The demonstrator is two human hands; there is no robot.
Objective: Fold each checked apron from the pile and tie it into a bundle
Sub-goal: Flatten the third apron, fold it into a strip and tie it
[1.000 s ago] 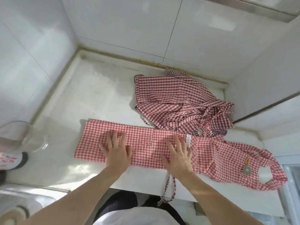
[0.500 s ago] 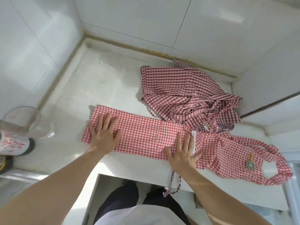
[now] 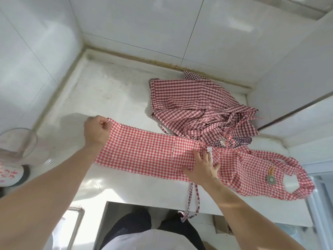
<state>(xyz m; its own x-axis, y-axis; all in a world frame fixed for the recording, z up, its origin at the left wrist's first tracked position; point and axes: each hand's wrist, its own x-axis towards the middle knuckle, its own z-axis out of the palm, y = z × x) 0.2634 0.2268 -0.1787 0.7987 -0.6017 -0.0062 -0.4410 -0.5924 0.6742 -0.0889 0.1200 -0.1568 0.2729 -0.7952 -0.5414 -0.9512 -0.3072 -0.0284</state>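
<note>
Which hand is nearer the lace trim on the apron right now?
Right. The right hand lies flat on the red checked apron, fingertips touching the lace trim. The left hand pinches the apron's far left corner, well away from it.

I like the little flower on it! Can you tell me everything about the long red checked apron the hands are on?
The red checked apron is thin red-and-white cloth, folded into a long strip lying flat along the counter's front edge. Its bib end, with a flower badge and neck loop, lies rumpled to the right. A tie dangles off the edge. The left hand pinches its left end; the right hand presses its middle.
</note>
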